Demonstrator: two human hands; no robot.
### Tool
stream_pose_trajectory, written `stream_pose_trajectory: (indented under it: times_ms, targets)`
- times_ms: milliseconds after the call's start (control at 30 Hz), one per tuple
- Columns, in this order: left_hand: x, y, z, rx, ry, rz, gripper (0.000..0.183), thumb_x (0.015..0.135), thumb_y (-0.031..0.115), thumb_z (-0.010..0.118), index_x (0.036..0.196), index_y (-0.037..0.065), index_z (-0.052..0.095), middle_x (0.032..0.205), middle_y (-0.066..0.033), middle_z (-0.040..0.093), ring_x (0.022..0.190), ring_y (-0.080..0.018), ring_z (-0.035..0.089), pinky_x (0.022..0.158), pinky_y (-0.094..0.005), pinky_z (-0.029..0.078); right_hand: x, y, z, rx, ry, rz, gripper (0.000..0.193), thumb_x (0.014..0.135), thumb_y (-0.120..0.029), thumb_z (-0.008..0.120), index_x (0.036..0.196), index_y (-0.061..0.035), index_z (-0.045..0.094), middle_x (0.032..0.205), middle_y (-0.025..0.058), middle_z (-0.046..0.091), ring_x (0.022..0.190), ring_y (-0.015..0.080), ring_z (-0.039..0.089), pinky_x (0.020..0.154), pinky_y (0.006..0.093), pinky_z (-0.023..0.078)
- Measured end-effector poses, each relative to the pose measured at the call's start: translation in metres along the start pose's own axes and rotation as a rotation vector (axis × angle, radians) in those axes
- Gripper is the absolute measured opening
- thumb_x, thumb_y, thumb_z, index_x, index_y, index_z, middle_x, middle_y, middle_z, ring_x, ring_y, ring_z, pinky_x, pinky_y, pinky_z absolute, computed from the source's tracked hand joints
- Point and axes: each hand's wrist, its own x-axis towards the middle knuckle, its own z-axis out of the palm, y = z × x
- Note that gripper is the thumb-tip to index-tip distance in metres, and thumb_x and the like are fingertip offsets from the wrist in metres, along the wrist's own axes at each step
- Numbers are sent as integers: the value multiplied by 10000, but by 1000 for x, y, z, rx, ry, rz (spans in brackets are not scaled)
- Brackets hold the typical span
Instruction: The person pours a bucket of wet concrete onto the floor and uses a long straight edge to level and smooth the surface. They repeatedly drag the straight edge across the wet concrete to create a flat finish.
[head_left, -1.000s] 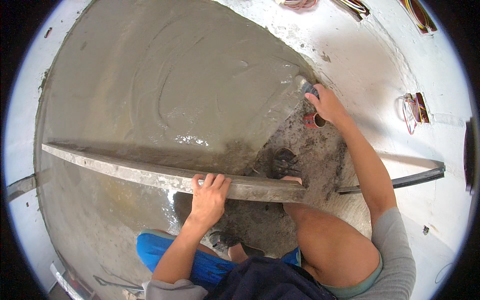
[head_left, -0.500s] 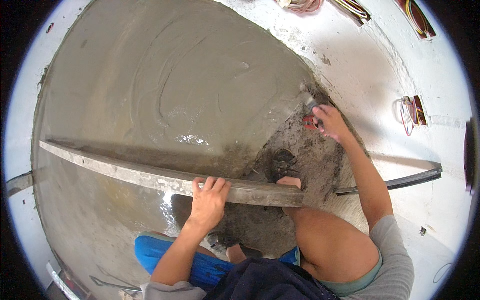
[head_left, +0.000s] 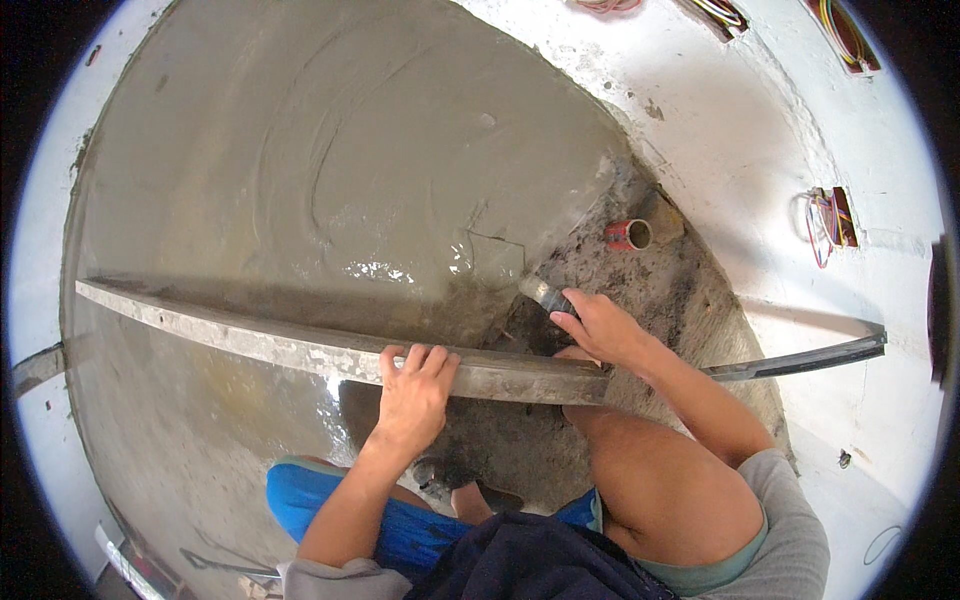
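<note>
A long straightedge [head_left: 230, 335], grey and smeared with cement, lies across the floor in front of my knees. Near its right part my left hand [head_left: 415, 390] grips it from above, fingers curled over the far edge. In my right hand [head_left: 610, 330] is a short putty knife [head_left: 545, 293] with a dark handle and a grey, cement-coated blade. Its blade points left and touches or hovers over the edge of the wet mortar [head_left: 400, 190], where smooth surface meets rough floor [head_left: 660, 290]. A red pipe end [head_left: 630, 236], open at the top, stands in the rough patch.
White walls curve along both sides. Wires hang from an electrical box [head_left: 832, 218] in the right wall. A dark metal bar [head_left: 800, 358] rests by that wall, beside my right arm. More tools [head_left: 230, 568] lie at the lower left. My foot and leg are under the straightedge's right end.
My right hand has moved left and nearer with the putty knife, from the wall corner to the mortar's edge, uncovering the red pipe. My left hand stays on the straightedge.
</note>
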Motion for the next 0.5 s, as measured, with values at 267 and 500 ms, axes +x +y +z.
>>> stream_pose_trajectory:
  times_ms: [267,500]
  targets:
    - [-1,-1,1,-8,9,3,503,659,75,724,1149,72,611,1059,-48,561,1079,-240,514,963,-483,325,12,11,-41,-226,91,-35,379,927,-323,565,1082,22,537,951,251,636,879,430,618,747,495,499]
    - [-2,0,0,6,-16,0,483,682,88,712,1154,77,610,1064,-50,559,1082,-239,513,968,-488,321,19,27,-76,-339,448,-21,383,934,-314,564,1137,10,552,921,211,652,722,380,619,668,443,507]
